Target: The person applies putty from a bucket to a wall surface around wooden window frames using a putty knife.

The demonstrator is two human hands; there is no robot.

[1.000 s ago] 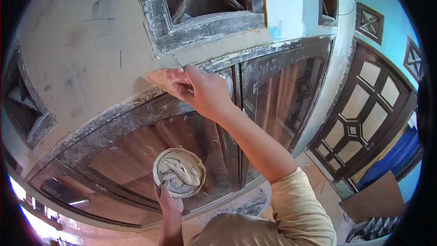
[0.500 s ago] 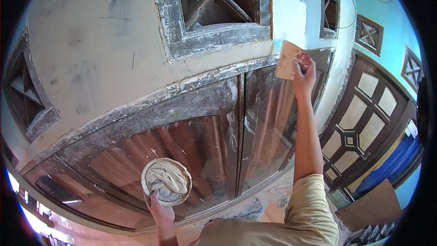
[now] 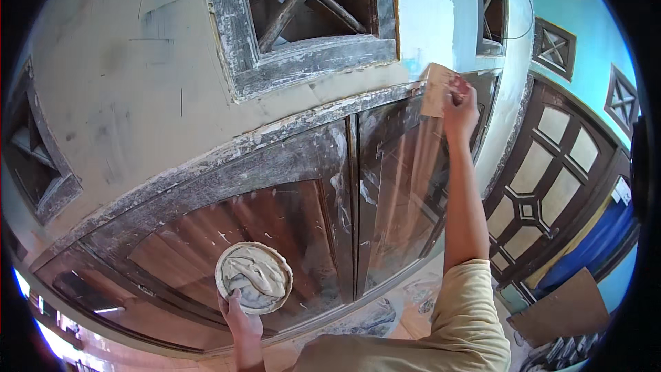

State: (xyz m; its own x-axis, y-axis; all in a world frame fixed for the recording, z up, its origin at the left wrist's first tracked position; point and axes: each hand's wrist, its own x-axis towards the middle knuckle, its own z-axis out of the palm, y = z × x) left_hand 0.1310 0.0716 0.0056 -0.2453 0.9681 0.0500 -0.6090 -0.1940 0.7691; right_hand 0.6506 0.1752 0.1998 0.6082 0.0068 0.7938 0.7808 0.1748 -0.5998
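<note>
My left hand (image 3: 242, 315) holds up a round bowl of putty (image 3: 254, 277) by its near rim; whitish, swirled paste lies inside. My right arm reaches far up, and my right hand (image 3: 460, 114) grips a flat, tan putty spreader (image 3: 436, 89) with a reddish patch near the fingers. The spreader's upper edge is at the wall (image 3: 420, 62), just over the wooden frame's top rail (image 3: 310, 116); whether it touches cannot be made out. A pale, freshly coated patch (image 3: 425, 14) shows on the wall above it.
A vent opening with crossed wooden bars (image 3: 306, 3) is set in the wall. Below it are glazed brown wooden panels (image 3: 275, 213). A dark panelled door (image 3: 544, 186) stands at right, near blue cloth (image 3: 592, 248) and a brown board (image 3: 564, 308). A thin cable (image 3: 530, 21) hangs upper right.
The view has shifted slightly, so the wall and window sit further left. My right hand has tilted the spreader more upright. My left hand still holds the bowl much as before.
</note>
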